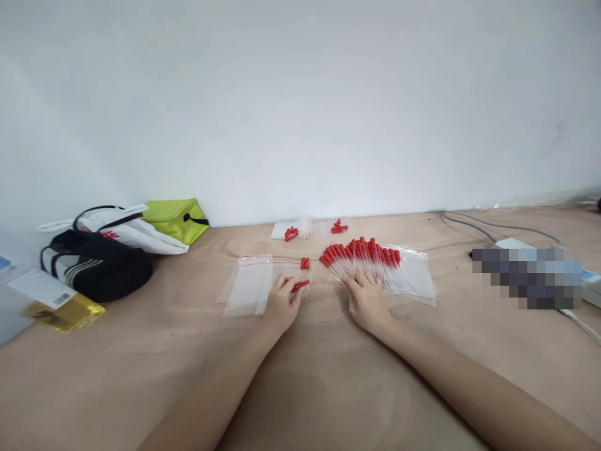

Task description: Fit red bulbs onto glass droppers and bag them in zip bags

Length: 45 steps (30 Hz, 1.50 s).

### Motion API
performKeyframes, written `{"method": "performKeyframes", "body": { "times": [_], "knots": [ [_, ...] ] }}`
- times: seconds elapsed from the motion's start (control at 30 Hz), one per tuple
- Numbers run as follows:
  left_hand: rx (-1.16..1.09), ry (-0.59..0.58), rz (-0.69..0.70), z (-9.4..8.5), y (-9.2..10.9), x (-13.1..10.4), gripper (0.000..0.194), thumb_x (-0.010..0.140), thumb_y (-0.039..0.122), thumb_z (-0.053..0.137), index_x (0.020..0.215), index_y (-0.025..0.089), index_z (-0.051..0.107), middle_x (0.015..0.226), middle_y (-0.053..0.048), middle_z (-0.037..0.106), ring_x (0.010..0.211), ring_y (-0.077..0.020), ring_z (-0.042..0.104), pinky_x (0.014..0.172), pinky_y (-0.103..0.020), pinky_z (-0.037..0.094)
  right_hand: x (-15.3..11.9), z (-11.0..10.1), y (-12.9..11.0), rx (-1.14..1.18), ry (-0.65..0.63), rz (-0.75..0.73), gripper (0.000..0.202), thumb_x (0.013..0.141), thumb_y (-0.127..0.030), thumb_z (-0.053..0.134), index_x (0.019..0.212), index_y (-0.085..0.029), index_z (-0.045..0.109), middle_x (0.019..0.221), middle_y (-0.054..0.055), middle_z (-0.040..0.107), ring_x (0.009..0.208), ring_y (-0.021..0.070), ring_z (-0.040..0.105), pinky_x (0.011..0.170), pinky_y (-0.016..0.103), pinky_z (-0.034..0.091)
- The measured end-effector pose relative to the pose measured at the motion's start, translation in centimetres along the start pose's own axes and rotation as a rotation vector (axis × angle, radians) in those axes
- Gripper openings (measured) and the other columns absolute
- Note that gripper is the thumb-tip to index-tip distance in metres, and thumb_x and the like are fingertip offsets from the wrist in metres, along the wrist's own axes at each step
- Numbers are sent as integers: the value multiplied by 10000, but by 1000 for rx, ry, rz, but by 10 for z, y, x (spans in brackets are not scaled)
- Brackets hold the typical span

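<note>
My left hand [280,307] is closed, with a red-bulbed dropper [300,285] between thumb and fingers. It rests by the right edge of some clear zip bags [246,285]. A small group of red bulbs [305,263] lies just beyond that hand. Across from it, my right hand [370,305] is bent over the clear stems of a fanned pile of red-bulbed droppers [361,249]. Its thumb and fingers close at the stems' lower ends; a thin clear stem shows by the thumb. Another clear bag [416,272] lies to the right, partly under the pile.
Toward the wall lie two bagged groups of red-bulbed droppers [291,233] [339,226]. At left are a black bag [103,266], a white bag [154,235], a lime-green bag [176,216] and a yellow packet [66,313]. Grey cables [474,222] and a blurred-out object [528,275] are at right.
</note>
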State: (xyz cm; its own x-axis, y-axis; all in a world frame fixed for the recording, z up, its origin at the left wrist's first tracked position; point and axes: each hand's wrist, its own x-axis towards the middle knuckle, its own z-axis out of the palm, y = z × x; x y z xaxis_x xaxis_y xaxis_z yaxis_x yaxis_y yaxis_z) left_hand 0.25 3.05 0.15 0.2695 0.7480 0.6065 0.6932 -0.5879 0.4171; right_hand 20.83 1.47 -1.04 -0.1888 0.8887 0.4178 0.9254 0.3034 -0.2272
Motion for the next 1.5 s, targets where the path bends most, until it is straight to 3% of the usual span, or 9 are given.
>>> {"method": "performKeyframes", "body": {
  "times": [0.2, 0.5, 0.97, 1.3, 1.5],
  "knots": [
    [10, -192, 15, 5, 19, -5, 55, 805, 222, 511, 830, 182, 540, 791, -19, 607, 783, -180, 547, 726, -327, 405, -14, -9, 17, 230, 57, -133, 295, 801, -104, 367, 979, -191, 586, 885, 65, 569, 832, 165, 500, 776, 326, 261],
    [24, -253, 44, 4, 21, -4, 65, 804, 202, 505, 845, 181, 551, 833, -25, 624, 823, -185, 546, 764, -330, 392, -12, -14, 0, 276, -24, -214, 286, 830, -123, 366, 984, -224, 585, 896, 44, 612, 825, 147, 528, 831, 351, 216],
    [-102, -346, 68, 3, 25, -8, 152, 865, 198, 385, 847, 183, 535, 825, -31, 604, 798, -164, 543, 738, -294, 384, -7, -14, 8, 370, -121, -281, 279, 856, -172, 377, 973, -248, 619, 838, 28, 619, 777, 129, 537, 773, 317, 242],
    [-65, -388, 98, 3, 24, -8, 186, 864, 208, 396, 809, 187, 572, 794, -17, 643, 778, -158, 564, 743, -309, 330, -5, -15, 11, 142, -56, -390, 340, 746, -67, 402, 918, -243, 637, 817, 23, 619, 683, 120, 488, 682, 313, 175],
    [-50, -366, 88, 1, 27, -8, 189, 860, 231, 403, 790, 187, 573, 782, -17, 646, 759, -156, 565, 756, -313, 319, -8, -18, 5, 120, -63, -381, 241, 786, -146, 402, 866, -223, 616, 734, 3, 627, 592, 105, 468, 643, 298, 157]
  ]
}}
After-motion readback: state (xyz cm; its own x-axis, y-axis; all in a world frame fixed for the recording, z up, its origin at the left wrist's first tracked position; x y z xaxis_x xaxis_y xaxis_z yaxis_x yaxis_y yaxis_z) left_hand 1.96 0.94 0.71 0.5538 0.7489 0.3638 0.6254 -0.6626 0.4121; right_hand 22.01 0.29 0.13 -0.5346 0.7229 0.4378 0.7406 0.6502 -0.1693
